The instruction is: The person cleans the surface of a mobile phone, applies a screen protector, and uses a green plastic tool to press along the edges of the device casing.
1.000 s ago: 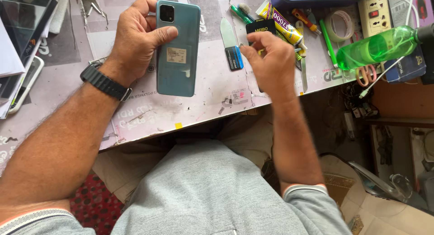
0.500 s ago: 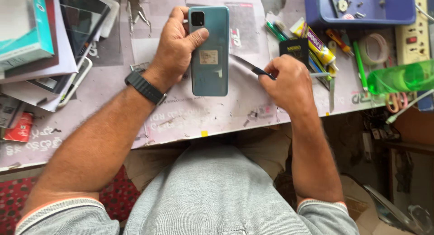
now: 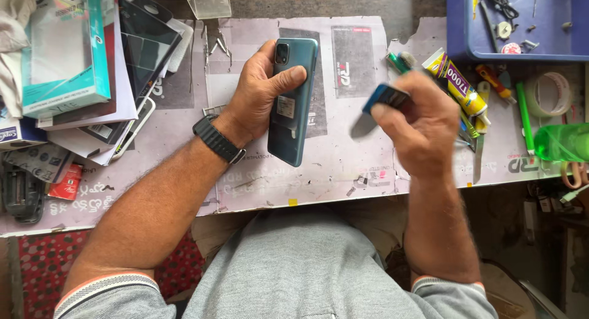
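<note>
My left hand (image 3: 261, 92) grips a teal smartphone (image 3: 292, 110) by its edge, back side up with the camera at the top, tilted a little above the worktable. My right hand (image 3: 417, 119) is to the right of the phone, fingers closed on a thin flat tool with a blue handle (image 3: 377, 107); the tool is blurred and its tip points down-left toward the phone without touching it. A black watch sits on my left wrist.
A stack of phone boxes and screen parts (image 3: 86, 67) fills the left of the table (image 3: 343, 171). A blue tray (image 3: 515, 30) with small parts sits at top right. A glue tube (image 3: 460, 85), tape roll (image 3: 549, 93), green bottle (image 3: 564, 141) and small tools lie right.
My right hand lifted off the table with the blue-handled tool and moved up toward the phone. The phone has tipped more onto its edge in my left hand.
</note>
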